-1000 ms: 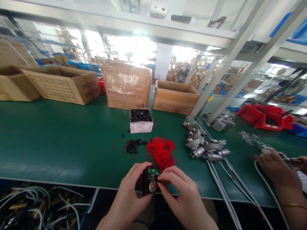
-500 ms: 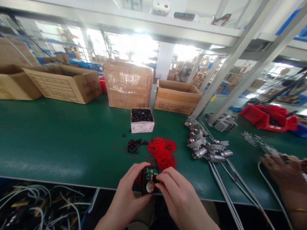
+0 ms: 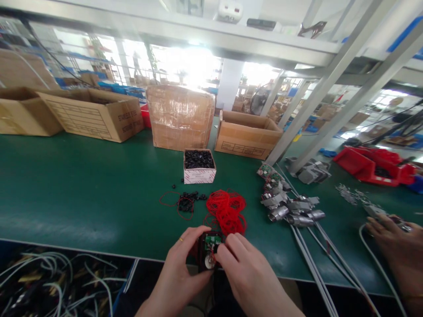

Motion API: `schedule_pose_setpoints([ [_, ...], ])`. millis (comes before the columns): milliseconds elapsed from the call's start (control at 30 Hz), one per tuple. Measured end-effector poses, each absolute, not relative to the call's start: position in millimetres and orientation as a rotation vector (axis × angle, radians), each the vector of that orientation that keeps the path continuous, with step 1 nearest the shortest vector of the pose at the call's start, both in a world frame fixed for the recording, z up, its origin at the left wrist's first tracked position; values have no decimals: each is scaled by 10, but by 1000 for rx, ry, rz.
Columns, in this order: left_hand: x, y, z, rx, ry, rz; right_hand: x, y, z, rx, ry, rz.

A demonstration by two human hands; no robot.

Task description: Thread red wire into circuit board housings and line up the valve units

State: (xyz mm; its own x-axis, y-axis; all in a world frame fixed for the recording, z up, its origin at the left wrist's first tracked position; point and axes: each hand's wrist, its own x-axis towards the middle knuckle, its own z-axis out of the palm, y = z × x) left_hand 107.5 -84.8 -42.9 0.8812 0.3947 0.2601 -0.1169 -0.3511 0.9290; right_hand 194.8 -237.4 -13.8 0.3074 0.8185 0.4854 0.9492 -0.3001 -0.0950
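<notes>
A dark, open rectangular housing [image 3: 202, 255] with a green circuit board [image 3: 210, 241] and round silvery disc [image 3: 209, 262] sat between both hands at the green worktop's [image 3: 99, 185] near edge. The left hand [image 3: 180, 268] clamped its left side, thumb below; the right hand [image 3: 246, 262] curled against its right, fingertips bunched, any pinched part hidden.

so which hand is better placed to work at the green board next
Probably the right hand: it is curled in close beside the green board, while the left hand is taken up holding the dark housing.
</notes>
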Motion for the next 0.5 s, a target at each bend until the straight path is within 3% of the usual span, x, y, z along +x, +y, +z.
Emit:
schedule_pose_setpoints([
  [200, 1072, -813, -453, 1794, 240, 502, 2023, -2348, -123, -2254, -1532, -449],
  [500, 1062, -767, -410, 1603, 349, 264, 2031, -2651, -274, -1943, -954, -269],
])
